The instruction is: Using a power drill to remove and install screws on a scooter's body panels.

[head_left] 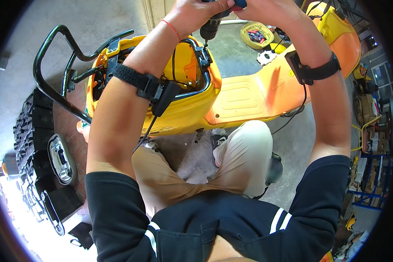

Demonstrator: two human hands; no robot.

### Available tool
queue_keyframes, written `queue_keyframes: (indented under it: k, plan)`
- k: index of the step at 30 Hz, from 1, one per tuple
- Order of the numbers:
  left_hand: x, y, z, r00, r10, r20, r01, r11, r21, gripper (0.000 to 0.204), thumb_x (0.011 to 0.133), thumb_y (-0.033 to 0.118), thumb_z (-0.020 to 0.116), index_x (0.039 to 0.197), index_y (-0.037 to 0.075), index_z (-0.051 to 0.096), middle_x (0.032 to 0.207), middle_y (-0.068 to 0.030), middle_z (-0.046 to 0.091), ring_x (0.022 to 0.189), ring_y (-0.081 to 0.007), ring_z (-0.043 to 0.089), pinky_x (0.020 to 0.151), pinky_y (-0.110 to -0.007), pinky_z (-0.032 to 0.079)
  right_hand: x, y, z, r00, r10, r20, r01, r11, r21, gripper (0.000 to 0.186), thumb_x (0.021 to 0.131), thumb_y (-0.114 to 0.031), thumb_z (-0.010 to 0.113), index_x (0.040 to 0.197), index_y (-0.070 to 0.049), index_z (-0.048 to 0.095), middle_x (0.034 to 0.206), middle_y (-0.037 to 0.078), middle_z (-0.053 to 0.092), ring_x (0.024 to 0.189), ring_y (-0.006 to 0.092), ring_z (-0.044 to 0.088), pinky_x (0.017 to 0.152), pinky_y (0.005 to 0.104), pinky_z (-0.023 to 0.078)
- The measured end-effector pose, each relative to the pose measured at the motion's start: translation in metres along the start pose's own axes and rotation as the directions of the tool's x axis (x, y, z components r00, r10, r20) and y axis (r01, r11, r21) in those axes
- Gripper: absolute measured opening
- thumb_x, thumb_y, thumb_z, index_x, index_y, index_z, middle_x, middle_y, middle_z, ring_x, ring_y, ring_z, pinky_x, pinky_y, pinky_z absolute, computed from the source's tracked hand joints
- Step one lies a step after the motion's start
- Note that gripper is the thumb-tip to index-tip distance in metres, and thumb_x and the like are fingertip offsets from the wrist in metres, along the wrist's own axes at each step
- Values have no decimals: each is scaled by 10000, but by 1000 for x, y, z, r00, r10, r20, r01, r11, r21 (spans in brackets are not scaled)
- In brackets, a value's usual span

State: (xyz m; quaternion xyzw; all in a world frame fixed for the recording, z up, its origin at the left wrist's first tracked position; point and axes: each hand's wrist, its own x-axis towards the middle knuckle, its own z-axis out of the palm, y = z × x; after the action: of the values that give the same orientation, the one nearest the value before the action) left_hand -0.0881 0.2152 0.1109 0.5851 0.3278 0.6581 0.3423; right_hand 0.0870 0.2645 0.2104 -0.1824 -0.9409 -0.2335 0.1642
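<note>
At the top edge, my left hand (194,11) is closed on a dark power drill (209,27) with a blue part. My right hand (260,8) also grips the drill, its fingers partly out of view. The drill points down, its bit at a black bracket (203,56) on the rim of the open under-seat compartment (185,65) of a yellow scooter (207,98), which lies in front of me. Black straps with small devices and cables are on both my forearms.
A bent black tube rail (46,41) rises at the scooter's left. The orange-yellow footboard (236,98) extends right. A yellow container (255,36) sits on the concrete floor behind it. Black parts (32,113) and an oval piece (60,159) lie left, shelving (367,174) right.
</note>
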Motion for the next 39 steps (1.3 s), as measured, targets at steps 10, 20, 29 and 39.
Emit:
queue_keyframes:
  k: [10, 20, 29, 39]
  plan:
    - [0, 2, 0, 999, -48, -17, 48, 999, 21, 731, 897, 60, 794, 1445, 63, 310, 1071, -75, 653, 892, -135, 660, 733, -271, 567, 1, 0, 0, 1000, 15, -2, -15, 1000, -11, 395, 737, -210, 768, 1027, 30, 650, 938, 234, 716, 917, 395, 714, 823, 463, 578]
    - [-3, 7, 2, 997, -69, -28, 69, 998, -7, 738, 901, 33, 779, 1454, 58, 292, 1076, -90, 662, 888, -151, 678, 731, -273, 576, 0, 1, 1, 1000, -5, -21, 5, 1000, 3, 395, 746, -218, 769, 1035, 24, 650, 944, 232, 717, 918, 391, 716, 819, 459, 580]
    - [-3, 11, 3, 995, -96, -21, 97, 994, 53, 737, 897, 34, 784, 1451, 51, 299, 1070, -94, 664, 874, -143, 676, 717, -267, 570, -2, -4, -5, 1000, 7, -13, -7, 1000, 10, 416, 750, -235, 779, 1044, 30, 649, 953, 233, 719, 928, 387, 715, 834, 451, 576]
    - [-6, 20, 4, 993, -108, -49, 113, 988, 104, 758, 890, 43, 789, 1467, 34, 297, 1065, -93, 666, 867, -146, 674, 707, -268, 564, 0, -4, -4, 1000, 18, 11, -18, 1000, -3, 430, 753, -248, 778, 1052, 32, 646, 958, 234, 717, 936, 386, 715, 837, 453, 576]
